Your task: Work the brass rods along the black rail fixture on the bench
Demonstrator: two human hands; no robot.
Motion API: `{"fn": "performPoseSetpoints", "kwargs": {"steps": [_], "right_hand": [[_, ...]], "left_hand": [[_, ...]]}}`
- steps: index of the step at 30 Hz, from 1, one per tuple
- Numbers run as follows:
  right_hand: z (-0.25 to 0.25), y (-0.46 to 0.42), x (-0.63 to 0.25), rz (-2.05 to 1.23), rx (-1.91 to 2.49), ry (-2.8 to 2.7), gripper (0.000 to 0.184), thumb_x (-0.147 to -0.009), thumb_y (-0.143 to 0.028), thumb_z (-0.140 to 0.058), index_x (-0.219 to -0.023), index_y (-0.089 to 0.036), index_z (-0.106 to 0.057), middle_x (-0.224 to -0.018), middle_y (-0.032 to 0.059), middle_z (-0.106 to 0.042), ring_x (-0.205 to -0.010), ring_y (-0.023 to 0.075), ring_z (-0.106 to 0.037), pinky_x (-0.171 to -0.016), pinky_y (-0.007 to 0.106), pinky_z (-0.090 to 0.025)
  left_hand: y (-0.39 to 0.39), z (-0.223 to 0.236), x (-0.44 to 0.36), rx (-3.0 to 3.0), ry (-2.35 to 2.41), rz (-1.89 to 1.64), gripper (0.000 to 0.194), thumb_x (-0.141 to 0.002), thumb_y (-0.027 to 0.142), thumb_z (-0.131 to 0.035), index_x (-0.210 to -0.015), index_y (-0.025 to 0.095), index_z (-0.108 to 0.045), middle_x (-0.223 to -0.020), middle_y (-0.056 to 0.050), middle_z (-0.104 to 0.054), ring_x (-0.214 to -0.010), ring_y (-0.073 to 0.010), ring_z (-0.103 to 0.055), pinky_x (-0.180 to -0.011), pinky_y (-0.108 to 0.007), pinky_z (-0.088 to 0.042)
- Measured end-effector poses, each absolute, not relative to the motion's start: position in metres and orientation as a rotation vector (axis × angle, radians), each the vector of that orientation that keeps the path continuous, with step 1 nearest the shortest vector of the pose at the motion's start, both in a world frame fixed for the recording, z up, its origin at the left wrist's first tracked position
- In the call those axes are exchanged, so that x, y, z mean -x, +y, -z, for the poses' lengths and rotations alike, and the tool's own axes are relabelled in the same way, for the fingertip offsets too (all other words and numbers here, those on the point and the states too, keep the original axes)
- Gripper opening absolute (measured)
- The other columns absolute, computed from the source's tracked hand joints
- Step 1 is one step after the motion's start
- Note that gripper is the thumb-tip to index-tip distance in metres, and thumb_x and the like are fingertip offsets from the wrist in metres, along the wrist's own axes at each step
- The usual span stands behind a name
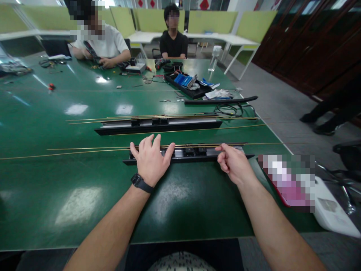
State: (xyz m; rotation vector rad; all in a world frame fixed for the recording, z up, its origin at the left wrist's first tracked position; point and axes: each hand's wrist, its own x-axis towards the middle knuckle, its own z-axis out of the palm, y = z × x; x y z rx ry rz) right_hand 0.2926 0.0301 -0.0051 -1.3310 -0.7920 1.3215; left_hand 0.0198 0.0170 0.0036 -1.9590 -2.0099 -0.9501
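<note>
Across the near part of the table lies a black and silver rail [213,151] with dark blocks in its channel. Thin brass-coloured rods [93,149] run lengthwise along it and stick out far to the left. My left hand [152,154], with a black watch on its wrist, is spread over the rail's left part, palm down. My right hand [232,160] is at the rail's right part, fingers curled and fingertips together beside the rods; whatever they pinch is too small to make out. Behind lies a second similar rail [158,126] with more thin rods around it.
Phones [293,180] lie at the right edge. Farther back are a black strip [221,101], coiled cable [229,110], gloves [218,94], a black tray [194,90] and a clear bottle [214,58]. Two people sit across the green table [70,180]; one holds a dark tool.
</note>
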Motion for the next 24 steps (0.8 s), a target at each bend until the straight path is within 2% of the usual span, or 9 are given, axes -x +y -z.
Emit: {"fn": "performPoseSetpoints", "kwargs": {"steps": [9, 17, 24], "right_hand": [[0.0045, 0.0300, -0.2910, -1.311, 1.333, -0.796, 0.030, -0.089, -0.043, -0.068, -0.088, -0.013, -0.068, -0.049, -0.0006, -0.060, -0.026, 0.0071, -0.037, -0.028, 0.019, -0.018], [0.0034, 0.0295, -0.2913, -1.316, 1.334, -0.789, 0.028, -0.091, -0.041, -0.067, -0.088, -0.013, -0.069, -0.049, -0.0001, -0.060, -0.027, 0.0070, -0.038, -0.029, 0.018, -0.018], [0.0056, 0.0306, -0.2928, -1.330, 1.322, -0.782, 0.029, -0.090, -0.041, -0.068, -0.090, -0.012, -0.069, -0.050, 0.0003, -0.061, -0.028, 0.0073, -0.038, -0.029, 0.019, -0.018]], "left_hand": [[0.0133, -0.0104, -0.0232, 1.939, -2.128, 0.906, 0.056, -0.097, 0.059, -0.054, -0.136, 0.020, -0.064, -0.140, -0.016, -0.066, -0.133, -0.0357, -0.056, -0.124, -0.069, -0.019], [0.0108, -0.0087, -0.0259, 1.905, -2.143, 0.899, 0.053, -0.098, 0.059, -0.053, -0.134, 0.021, -0.065, -0.139, -0.016, -0.067, -0.137, -0.0388, -0.052, -0.120, -0.079, -0.010], [0.0101, -0.0066, -0.0280, 1.921, -2.140, 0.878, 0.050, -0.098, 0.058, -0.055, -0.132, 0.022, -0.066, -0.138, -0.016, -0.068, -0.135, -0.0380, -0.053, -0.119, -0.079, -0.010]]}}
